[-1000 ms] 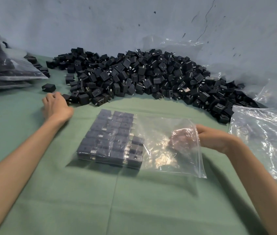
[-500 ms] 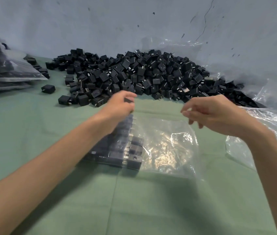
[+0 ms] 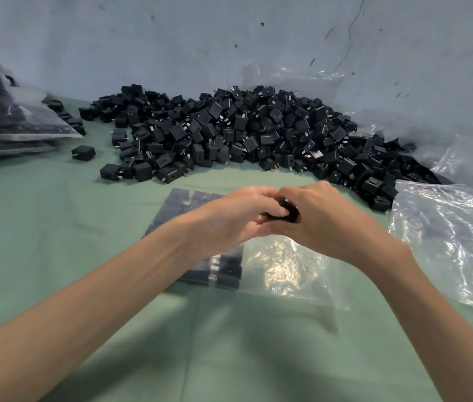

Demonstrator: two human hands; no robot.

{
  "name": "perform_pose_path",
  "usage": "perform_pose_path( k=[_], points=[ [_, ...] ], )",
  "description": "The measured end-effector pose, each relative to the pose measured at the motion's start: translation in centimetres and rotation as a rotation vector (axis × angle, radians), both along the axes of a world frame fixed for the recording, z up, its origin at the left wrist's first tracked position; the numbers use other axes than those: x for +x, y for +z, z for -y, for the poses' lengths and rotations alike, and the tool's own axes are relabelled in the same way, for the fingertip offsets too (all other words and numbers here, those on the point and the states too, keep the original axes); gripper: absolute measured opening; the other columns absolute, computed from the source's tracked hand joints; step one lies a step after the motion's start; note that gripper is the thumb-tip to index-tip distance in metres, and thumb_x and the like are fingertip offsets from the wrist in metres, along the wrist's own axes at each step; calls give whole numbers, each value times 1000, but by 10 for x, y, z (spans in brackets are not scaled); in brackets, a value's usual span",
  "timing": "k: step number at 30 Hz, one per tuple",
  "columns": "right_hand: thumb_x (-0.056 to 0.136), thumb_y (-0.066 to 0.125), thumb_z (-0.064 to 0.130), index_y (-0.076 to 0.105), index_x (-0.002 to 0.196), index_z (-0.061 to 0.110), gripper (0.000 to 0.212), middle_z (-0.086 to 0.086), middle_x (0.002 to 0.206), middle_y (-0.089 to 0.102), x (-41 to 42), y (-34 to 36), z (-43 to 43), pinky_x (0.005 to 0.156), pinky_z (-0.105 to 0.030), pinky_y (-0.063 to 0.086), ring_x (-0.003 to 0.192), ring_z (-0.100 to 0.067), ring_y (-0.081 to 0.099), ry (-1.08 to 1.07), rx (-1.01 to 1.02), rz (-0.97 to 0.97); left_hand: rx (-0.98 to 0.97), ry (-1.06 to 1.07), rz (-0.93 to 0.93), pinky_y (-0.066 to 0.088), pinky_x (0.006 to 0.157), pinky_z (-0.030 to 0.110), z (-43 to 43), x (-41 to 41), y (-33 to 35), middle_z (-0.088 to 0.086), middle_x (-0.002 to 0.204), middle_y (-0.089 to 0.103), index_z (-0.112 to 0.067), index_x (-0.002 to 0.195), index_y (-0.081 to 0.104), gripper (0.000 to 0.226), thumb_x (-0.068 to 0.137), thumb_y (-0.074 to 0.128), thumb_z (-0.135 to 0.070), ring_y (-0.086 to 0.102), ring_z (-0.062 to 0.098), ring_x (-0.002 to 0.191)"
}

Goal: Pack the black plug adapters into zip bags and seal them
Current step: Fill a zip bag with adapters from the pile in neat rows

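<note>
At the upper left of the frame a stack of filled bags (image 3: 12,123) lies off to the side, probably finished work kept clear of the packing spot. Across the top, from left of centre to the right, a heap of adapters (image 3: 244,132) sits against the wall, close enough to pick from. In the middle, on the green cloth (image 3: 84,242), lies the zip bag (image 3: 287,271); its left half holds neat packed rows (image 3: 223,274), and its right half is bare plastic, so there looks to be room for more. Just above it the left hand (image 3: 238,216) and right hand (image 3: 325,216) meet, the fingers of both curled round a black adapter (image 3: 287,211), likely squaring it up before loading. At the right edge empty bags (image 3: 447,242) lie ready
</note>
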State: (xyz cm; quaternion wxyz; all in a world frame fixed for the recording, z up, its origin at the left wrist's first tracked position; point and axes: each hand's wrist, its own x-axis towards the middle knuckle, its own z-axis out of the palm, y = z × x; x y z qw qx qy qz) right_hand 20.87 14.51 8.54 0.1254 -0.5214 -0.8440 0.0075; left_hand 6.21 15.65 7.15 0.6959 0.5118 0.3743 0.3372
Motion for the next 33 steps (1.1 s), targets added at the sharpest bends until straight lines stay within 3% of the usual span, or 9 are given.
perform_pose_path(
  k=[2, 6, 10, 14, 17, 19, 25, 29, 33],
  points=[
    [87, 61, 45, 61, 96, 18, 29, -2, 75, 59, 1, 2, 0, 57, -38, 48, 63, -19, 53, 9, -19, -4, 9, -18, -39, 51, 92, 25, 1, 0, 1, 21, 119, 61, -1, 118, 55, 28, 93, 45, 7, 61, 24, 113],
    [84, 54, 47, 62, 97, 18, 33, -4, 71, 60, 6, 7, 1, 58, -43, 50, 59, -22, 55, -9, -39, -18, 19, -60, -32, 47, 97, 26, 1, -4, 2, 15, 110, 62, -7, 104, 60, 17, 94, 49, 1, 59, 19, 101],
    [77, 45, 59, 51, 106, 30, 41, 2, 81, 64, 14, 12, 1, 66, -39, 54, 71, -17, 64, -39, -45, -27, 53, -52, -37, 50, 96, 26, -4, -13, 3, 16, 110, 69, -4, 109, 61, 19, 93, 54, 0, 66, 20, 104],
    [63, 43, 77, 59, 92, 34, 54, 11, 69, 64, 23, 20, -1, 63, -36, 55, 62, -10, 65, -40, 0, -86, 50, -24, 7, 54, 87, 22, -6, -20, 9, 21, 108, 69, 6, 111, 61, 25, 88, 53, 10, 67, 24, 104],
    [65, 56, 65, 63, 81, 34, 36, 20, 63, 59, 32, 22, -5, 58, -24, 49, 58, 1, 60, -58, 22, -174, 66, -6, 37, 55, 83, 20, -7, -24, 14, 21, 108, 69, 8, 113, 61, 27, 88, 51, 10, 67, 26, 104],
    [67, 67, 57, 64, 79, 35, 25, 22, 61, 58, 40, 22, -9, 56, -23, 45, 57, 2, 59, -102, 1, -159, 83, 3, 53, 56, 78, 19, -8, -27, 17, 19, 107, 70, 8, 112, 61, 25, 89, 51, 8, 69, 25, 101],
    [73, 76, 46, 65, 76, 31, 19, 19, 53, 64, 86, 24, -22, 52, -23, 40, 49, 9, 57, -300, -181, 23, 121, 105, 33, 57, 73, 19, -19, -42, 23, 13, 100, 73, 2, 106, 64, 19, 91, 52, 1, 71, 21, 94],
    [79, 74, 39, 67, 80, 18, 22, 5, 67, 72, 115, 16, -28, 60, -26, 49, 56, -8, 69, -378, -466, 28, 107, 186, -26, 57, 70, 19, -33, -56, 20, 5, 102, 74, -7, 108, 65, 20, 95, 50, -8, 71, 17, 95],
    [84, 70, 28, 65, 90, 17, 14, 0, 82, 72, 113, -6, -37, 69, -24, 55, 65, -19, 72, -302, -674, -48, 127, 275, -160, 52, 65, 18, -48, -67, 8, -4, 94, 75, -14, 103, 67, 18, 95, 51, -14, 71, 8, 85]
  ],
)
